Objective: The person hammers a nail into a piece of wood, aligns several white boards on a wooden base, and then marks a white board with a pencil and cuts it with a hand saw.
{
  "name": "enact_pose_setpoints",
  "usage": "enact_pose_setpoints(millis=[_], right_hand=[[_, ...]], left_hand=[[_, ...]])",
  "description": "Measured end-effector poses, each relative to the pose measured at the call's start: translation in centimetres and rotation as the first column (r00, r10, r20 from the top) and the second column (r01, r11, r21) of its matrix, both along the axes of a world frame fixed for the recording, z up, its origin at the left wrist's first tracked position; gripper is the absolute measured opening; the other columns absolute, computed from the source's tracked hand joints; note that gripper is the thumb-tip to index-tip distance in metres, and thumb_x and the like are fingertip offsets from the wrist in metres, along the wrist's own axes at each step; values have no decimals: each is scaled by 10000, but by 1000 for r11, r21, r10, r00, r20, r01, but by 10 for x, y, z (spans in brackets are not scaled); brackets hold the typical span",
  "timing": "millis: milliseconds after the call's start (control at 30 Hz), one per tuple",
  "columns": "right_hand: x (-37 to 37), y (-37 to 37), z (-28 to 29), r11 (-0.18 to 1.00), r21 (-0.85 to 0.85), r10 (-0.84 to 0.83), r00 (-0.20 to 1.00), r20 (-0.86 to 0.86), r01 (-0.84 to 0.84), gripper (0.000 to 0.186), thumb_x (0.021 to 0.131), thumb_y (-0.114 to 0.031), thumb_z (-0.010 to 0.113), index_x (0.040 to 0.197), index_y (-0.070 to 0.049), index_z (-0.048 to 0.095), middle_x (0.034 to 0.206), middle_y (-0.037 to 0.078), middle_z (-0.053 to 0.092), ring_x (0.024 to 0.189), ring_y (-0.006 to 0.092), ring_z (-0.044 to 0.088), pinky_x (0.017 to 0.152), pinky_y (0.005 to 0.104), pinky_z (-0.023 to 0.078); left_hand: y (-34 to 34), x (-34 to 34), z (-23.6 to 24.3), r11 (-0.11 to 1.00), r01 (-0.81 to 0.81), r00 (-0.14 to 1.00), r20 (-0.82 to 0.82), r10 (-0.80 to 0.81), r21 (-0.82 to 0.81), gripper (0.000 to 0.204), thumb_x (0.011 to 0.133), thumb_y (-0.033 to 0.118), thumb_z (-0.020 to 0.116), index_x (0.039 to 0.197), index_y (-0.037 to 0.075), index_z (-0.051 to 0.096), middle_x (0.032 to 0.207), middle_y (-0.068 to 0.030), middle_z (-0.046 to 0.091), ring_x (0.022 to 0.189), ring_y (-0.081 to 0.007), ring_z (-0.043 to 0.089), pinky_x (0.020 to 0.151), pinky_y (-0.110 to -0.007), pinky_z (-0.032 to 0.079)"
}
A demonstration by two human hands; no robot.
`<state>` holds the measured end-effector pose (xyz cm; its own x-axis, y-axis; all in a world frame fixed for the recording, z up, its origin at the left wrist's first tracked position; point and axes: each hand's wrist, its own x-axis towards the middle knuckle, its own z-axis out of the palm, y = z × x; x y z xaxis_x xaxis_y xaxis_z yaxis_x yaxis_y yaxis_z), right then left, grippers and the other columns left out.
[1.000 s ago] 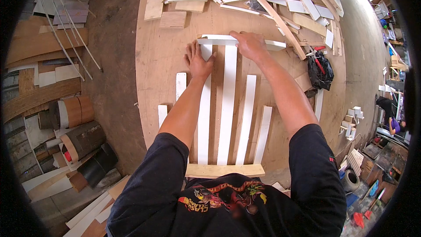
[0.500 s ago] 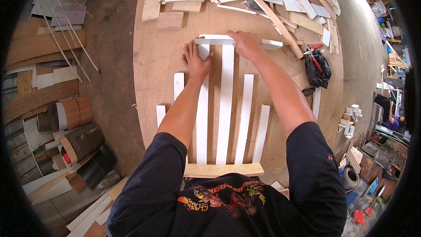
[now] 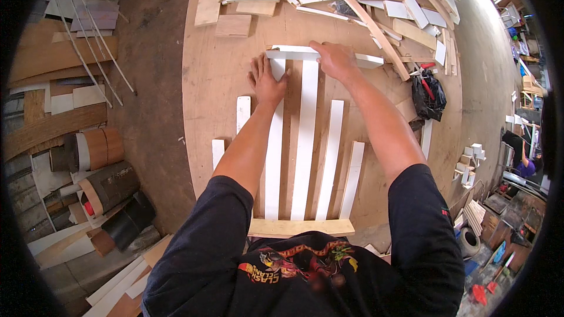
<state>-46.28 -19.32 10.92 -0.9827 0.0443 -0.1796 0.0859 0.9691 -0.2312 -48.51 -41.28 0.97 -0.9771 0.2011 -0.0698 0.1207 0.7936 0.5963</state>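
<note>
While my right hand (image 3: 339,61) pinches the crossbar (image 3: 294,53), my left hand (image 3: 268,84) splays over a slat (image 3: 274,158). Crossbar's likely light, stiff: grip its edges.

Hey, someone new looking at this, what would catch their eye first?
Probably the long white strips running lengthwise down the middle of the wooden surface. Next, the white board across the far ends of the two longest, with the right hand on it and the left hand by its left end. Beyond lies a jumbled heap of wood scraps.
</note>
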Motion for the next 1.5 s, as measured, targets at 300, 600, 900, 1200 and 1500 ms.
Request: enact_pose_setpoints(millis=[300,600,900,1200,1500], right_hand=[[-4,5,-1,999,3,36,999,-36,-36,417,906,-232,678,1312,-295,607,1034,97,729,980,332,705,784,512,559],[-6,7,12,997,-58,-57,998,10,58,398,925,-253,686,1314,-290,607,1152,79,715,1110,320,670,884,516,534],[0,8,4,999,-35,30,1000,8,-29,376,906,-224,693,1274,-256,627,1085,89,731,1040,326,693,848,501,540],[1,6,-3,999,-34,38,998,-43,-39,383,900,-213,687,1276,-260,627,1076,102,735,1011,339,698,824,509,545],[4,8,-7,998,-18,60,991,-117,-62,382,878,-168,659,1248,-253,623,1008,110,718,954,340,704,773,496,552]], left_hand=[[1,0,0,1000,2,1000,-15,-2,-7,930,856,420,747,1576,60,280,1653,-106,265,1566,-349,96,1213,-608,103],[3,1,-2,1000,-9,999,-31,9,27,917,829,411,769,1554,57,333,1651,-112,272,1562,-357,106,1200,-627,115],[0,-1,-6,999,-20,999,-41,22,41,916,810,439,788,1536,52,386,1648,-117,296,1562,-341,125,1197,-629,116],[2,1,2,999,-19,999,-32,21,48,928,804,407,788,1544,53,354,1630,-116,315,1556,-354,140,1210,-605,114],[2,1,-1,999,-10,998,-59,13,41,958,791,407,800,1547,37,342,1628,-132,319,1551,-351,153,1206,-605,124]])
